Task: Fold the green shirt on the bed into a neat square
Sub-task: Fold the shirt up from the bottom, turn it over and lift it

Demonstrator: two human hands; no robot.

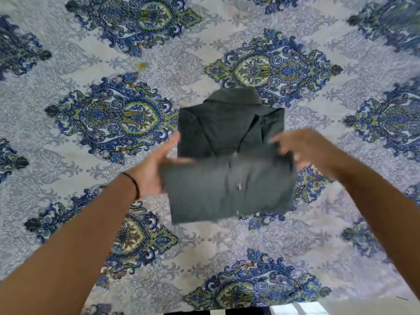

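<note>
Head view: dark green collared fabric shirt lay on the blue paisley bedspread, hem half raised on the near side of its collar. Left hand and right hand each gripped a hem-side edge. Likely best: land the hem just short of the collar, edges flush.

No writing, label, brand or number can be read anywhere: the green shirt shows only plain dark cloth and small buttons, and the bedspread under it carries only a blue and green ornamental print, blurred towards the edges of the view
</note>
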